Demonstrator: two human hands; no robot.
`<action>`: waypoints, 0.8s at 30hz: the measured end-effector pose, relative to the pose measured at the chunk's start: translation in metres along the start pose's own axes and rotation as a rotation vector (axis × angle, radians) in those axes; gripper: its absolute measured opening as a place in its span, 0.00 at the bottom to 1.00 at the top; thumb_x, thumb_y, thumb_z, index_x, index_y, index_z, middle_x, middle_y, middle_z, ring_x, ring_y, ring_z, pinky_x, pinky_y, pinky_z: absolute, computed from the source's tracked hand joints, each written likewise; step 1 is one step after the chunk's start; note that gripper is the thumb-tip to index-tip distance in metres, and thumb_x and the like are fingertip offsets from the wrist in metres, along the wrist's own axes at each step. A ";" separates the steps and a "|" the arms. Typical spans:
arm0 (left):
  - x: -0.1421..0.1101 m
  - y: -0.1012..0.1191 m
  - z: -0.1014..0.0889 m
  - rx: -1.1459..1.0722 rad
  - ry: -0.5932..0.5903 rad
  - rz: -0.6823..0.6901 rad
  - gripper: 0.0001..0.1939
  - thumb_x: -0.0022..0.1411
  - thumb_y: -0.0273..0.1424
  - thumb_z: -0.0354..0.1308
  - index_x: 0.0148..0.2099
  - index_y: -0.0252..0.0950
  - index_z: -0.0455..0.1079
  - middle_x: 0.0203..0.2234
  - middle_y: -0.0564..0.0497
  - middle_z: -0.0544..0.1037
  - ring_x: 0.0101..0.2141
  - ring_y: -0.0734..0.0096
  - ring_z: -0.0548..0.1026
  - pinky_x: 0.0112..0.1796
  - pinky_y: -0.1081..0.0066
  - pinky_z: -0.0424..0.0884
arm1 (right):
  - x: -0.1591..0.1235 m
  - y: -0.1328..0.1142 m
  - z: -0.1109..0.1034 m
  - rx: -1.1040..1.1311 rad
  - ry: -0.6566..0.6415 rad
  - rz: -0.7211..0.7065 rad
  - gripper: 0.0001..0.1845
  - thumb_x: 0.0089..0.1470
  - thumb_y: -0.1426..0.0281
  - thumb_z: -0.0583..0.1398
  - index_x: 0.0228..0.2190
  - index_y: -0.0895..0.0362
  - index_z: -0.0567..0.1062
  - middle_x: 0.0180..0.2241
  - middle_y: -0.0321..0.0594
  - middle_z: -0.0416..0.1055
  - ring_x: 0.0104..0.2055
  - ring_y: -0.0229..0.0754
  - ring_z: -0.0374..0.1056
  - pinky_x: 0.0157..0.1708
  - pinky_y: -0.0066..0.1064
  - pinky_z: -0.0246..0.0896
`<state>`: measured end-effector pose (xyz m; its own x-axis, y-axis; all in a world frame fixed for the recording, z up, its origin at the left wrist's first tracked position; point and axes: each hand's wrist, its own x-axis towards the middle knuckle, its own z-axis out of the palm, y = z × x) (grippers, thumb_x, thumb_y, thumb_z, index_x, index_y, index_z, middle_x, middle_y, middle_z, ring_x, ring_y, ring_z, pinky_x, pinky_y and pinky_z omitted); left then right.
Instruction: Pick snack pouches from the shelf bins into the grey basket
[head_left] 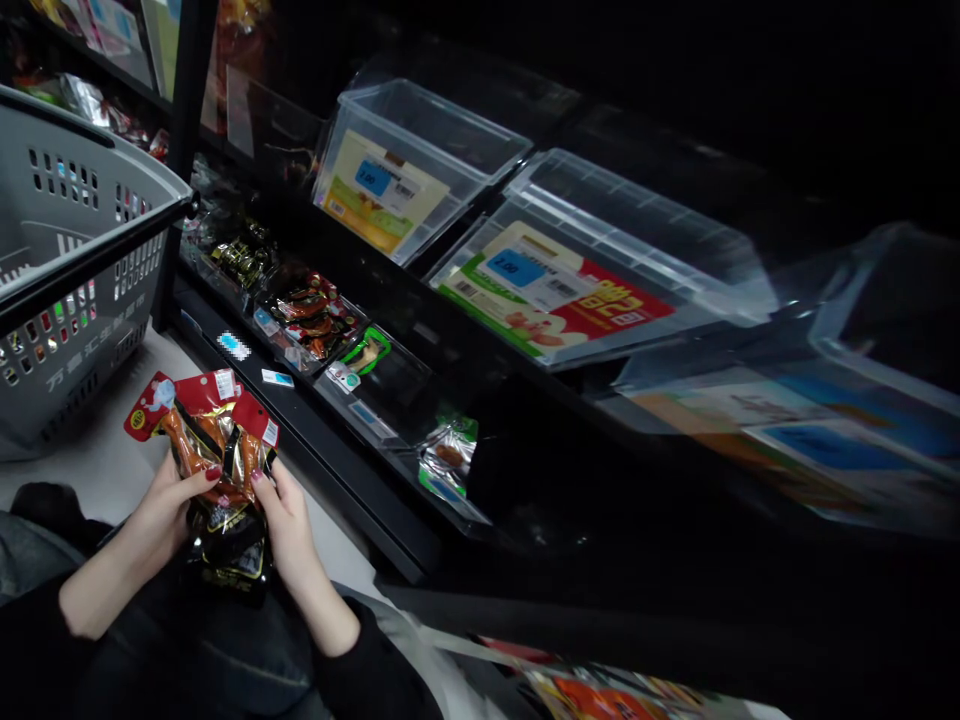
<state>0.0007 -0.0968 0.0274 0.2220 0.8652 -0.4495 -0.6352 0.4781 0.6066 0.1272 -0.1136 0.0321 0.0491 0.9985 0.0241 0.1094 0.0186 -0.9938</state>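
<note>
Several sealed packs of chicken drumsticks (225,450), with red tops and black, gold-edged lower parts, are held together above my lap. My left hand (166,510) grips them from the left, its thumb across the front. On the right side my right hand (285,515) is closed round their edge, thumb pressed on the clear film. The packs overlap, so their exact number is hard to tell. Fingers behind the packs are hidden. Beyond my hands, a lower shelf bin holds similar red-topped packs (311,312).
At the left stands a grey shopping basket (90,240) with a black rim. Clear plastic bins (427,150) with price labels line the upper shelf. A green-edged pack (367,350) and a silver-green pack (450,455) lie on the lower shelf, behind its black front edge (337,470).
</note>
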 end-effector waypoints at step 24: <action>0.002 0.006 -0.014 0.174 -0.309 -0.118 0.10 0.39 0.27 0.66 0.30 0.34 0.75 0.23 0.49 0.80 0.25 0.66 0.76 0.29 0.71 0.69 | -0.003 0.002 -0.002 -0.188 0.086 -0.083 0.12 0.52 0.68 0.52 0.38 0.55 0.71 0.38 0.41 0.70 0.42 0.43 0.65 0.43 0.33 0.58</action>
<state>-0.0127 -0.0940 0.0211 0.5158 0.7948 -0.3198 -0.4628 0.5726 0.6767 0.1295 -0.1164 0.0305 0.1157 0.9857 0.1222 0.2993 0.0828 -0.9506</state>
